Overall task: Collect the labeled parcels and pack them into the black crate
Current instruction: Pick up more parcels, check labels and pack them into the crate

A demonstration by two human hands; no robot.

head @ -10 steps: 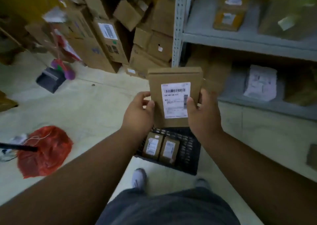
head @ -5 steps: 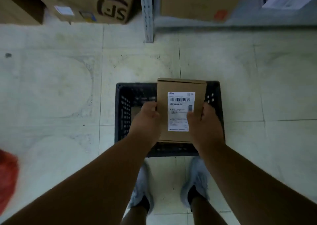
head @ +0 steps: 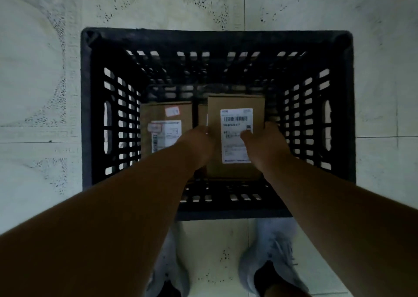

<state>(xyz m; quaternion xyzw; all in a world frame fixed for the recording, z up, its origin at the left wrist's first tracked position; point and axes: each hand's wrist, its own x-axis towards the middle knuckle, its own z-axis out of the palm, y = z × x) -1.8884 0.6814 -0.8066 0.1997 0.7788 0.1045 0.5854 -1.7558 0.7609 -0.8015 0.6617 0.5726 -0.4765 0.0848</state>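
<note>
Your left hand (head: 199, 143) and right hand (head: 264, 143) both clasp the labeled parcel (head: 235, 136), low inside the black crate (head: 217, 40) toward 3 o'clock. A second parcel (head: 166, 124) already lies at 9 o'clock. Release outstanding; remaining parcels are outside this view.

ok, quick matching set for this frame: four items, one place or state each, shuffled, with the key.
Items:
1. held parcel
2. parcel with red stickers
3. black crate
4. grey shoes

States:
A. on the tiled floor, nearer than the crate
B. gripped on both sides, label up
C. lying in the crate, left side
D. stands on the floor, holds parcels

Pairs: 1-B, 2-C, 3-D, 4-A
</note>
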